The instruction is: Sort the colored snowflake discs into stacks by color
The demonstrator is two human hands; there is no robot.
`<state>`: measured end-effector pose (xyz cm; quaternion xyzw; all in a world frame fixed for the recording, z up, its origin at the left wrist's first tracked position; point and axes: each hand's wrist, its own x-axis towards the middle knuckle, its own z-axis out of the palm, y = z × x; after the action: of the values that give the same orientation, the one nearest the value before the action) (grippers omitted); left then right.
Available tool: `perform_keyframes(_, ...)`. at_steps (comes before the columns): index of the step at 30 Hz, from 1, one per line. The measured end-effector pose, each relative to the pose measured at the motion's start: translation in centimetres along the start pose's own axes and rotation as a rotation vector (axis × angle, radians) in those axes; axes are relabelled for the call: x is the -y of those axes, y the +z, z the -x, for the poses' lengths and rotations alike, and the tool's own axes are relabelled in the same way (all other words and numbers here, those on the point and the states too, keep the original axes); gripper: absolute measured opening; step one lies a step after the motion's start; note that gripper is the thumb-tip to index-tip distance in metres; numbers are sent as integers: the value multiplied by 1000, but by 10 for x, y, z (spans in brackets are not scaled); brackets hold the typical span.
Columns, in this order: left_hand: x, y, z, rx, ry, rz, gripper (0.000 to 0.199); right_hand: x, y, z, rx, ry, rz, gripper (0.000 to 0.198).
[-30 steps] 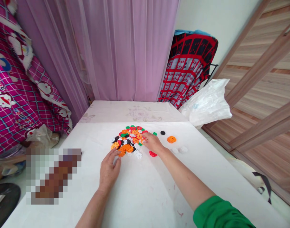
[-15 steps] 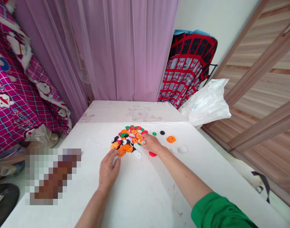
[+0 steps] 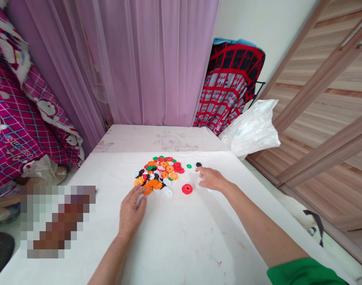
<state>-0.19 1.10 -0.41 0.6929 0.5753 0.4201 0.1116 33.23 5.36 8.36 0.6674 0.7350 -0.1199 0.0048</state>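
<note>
While looking fwd & down, faces purple curtain [image 3: 157,59] across the bkgd, w/ wood-panelled wardrobe [image 3: 326,118] slanting along R side. Sits or stands (can't tell which) at white-covered table [image 3: 181,245], w/ flowered cloth [image 3: 171,140] across its far end. Has pink checked quilt [image 3: 35,122] hanging at far L, & red/black cover [image 3: 225,85] w/ card-like print behind table's far-R corner. Has white plastic bag [image 3: 252,128] at table's R edge, in front of that cover. Shows green sleeve [image 3: 305,273] on R arm, btm R.

Has disc pile [image 3: 157,174] mid-table, twd far end: flat jumble of orange, red, green, black & white, overlapping. Lays L hand [image 3: 131,208] at pile's near-L edge, w/ fingers loosely spread, thumb apart from them, & fingertips at orange discs [image 3: 155,184], seemingly touching. Holds R hand [image 3: 215,180] to R of pile, well apart from L, w/ fingers partly curled, over white discs [image 3: 200,182] partly visible below. Can't tell if gripping any.

Has red disc [image 3: 187,192] loose btwn pile & R hand, a bit nearer. Has black disc [image 3: 198,164] just beyond R fingertips & green disc [image 3: 189,166] alone btwn pile & black one.
</note>
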Motion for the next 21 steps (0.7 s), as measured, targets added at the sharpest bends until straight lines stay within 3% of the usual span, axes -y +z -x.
perform_keyframes(7, 1, 0, 0, 11, -6, 9, 31, -1, 15, 3, 9, -7, -1, 53)
perform_keyframes(21, 3, 1, 0, -12, 17, -9, 31, 6, 8, -4, -11, -25, -21, 46)
